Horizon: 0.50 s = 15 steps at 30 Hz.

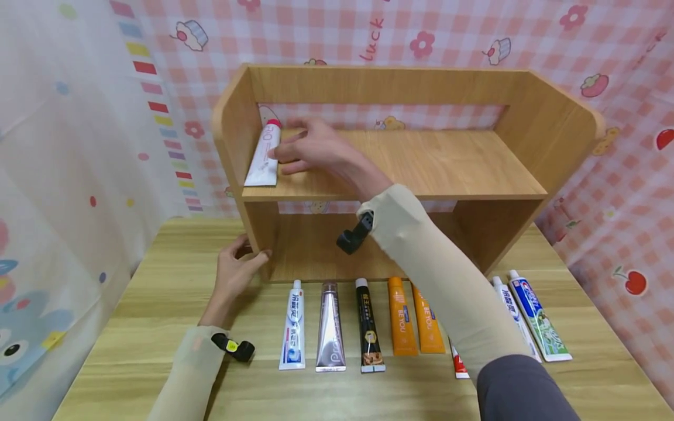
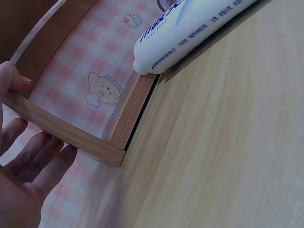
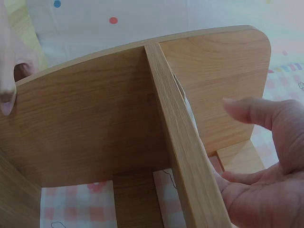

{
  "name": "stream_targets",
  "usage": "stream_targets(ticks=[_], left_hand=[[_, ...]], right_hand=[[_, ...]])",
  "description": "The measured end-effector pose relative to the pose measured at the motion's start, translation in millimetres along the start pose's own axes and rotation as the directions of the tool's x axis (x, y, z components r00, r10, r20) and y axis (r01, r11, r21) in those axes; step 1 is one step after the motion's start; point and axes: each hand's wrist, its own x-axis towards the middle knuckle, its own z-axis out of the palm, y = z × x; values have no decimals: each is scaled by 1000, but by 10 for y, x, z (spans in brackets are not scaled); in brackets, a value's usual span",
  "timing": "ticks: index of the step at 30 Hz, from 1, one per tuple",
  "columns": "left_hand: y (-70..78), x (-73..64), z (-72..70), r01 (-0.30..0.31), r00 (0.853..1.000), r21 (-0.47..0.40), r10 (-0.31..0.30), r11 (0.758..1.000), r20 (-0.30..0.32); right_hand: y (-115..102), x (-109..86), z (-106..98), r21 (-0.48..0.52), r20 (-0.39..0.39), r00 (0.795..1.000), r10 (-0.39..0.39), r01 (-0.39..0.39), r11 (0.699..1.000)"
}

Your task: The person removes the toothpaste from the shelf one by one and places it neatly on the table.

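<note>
A white toothpaste tube with a pink-red cap (image 1: 263, 156) lies on the upper board of a wooden shelf (image 1: 447, 164), close to its left side panel. Just right of that tube is my right hand (image 1: 316, 146), thumb and fingers spread apart; one fingertip overlaps the tube's edge, and I cannot tell whether it touches. In the right wrist view, only a thin white sliver of the tube shows behind the board. My left hand (image 1: 239, 269) grips the lower front edge of the left side panel (image 2: 61, 128), thumb inside and fingers outside.
In front of the shelf lie a blue-white tube (image 1: 292, 330), a silver tube (image 1: 330, 330), a black tube (image 1: 370, 330) and two orange tubes (image 1: 403, 321). A red-ended tube (image 1: 460, 365) is mostly behind my right sleeve. Farther right is a green-blue tube (image 1: 542, 321) beside another white one.
</note>
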Motion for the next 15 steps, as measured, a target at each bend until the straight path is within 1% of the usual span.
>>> stream_targets(ticks=[4,7,10,12,15], left_hand=[[-15,5,-7,1,1000,10,-1,1000,-8],[-26,8,-11,-4,1000,9,4,1000,-12],[-31,10,-9,-8,1000,-1,8,1000,-5],[-30,10,-6,-6,1000,-4,6,1000,0],[-26,11,0,1,1000,-7,-1,1000,5]], right_hand=[[-1,46,66,-20,-13,1000,-20,20,1000],[-3,75,124,-91,-40,999,-32,29,995],[-5,87,163,-157,-88,996,-27,13,987],[-2,93,182,-160,-111,994,-23,5,987],[8,108,204,-119,-124,992,-14,-1,993]])
